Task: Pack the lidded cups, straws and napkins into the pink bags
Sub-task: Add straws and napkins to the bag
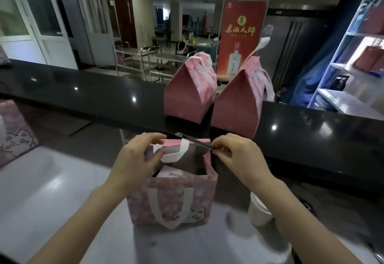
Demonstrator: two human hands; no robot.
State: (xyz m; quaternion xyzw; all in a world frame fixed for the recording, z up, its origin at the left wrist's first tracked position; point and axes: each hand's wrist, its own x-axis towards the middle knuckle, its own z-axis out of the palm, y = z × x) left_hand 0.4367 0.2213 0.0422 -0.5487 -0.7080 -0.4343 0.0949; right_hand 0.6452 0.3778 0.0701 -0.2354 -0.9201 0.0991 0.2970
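- The black counter point(83, 89) carries two closed pink bags point(187, 93), touching, near its front edge.
- The open pink bag point(172, 205) stands on the grey table point(52, 191) at its far edge.
- Your left hand point(135, 159) bends over the bag's left rim, fingers curled on it.
- Your right hand point(239, 155) reaches over the right rim, fingertips pinched together on the dark straw point(195, 140).
- A white cup point(258, 209) stands just right of the bag.
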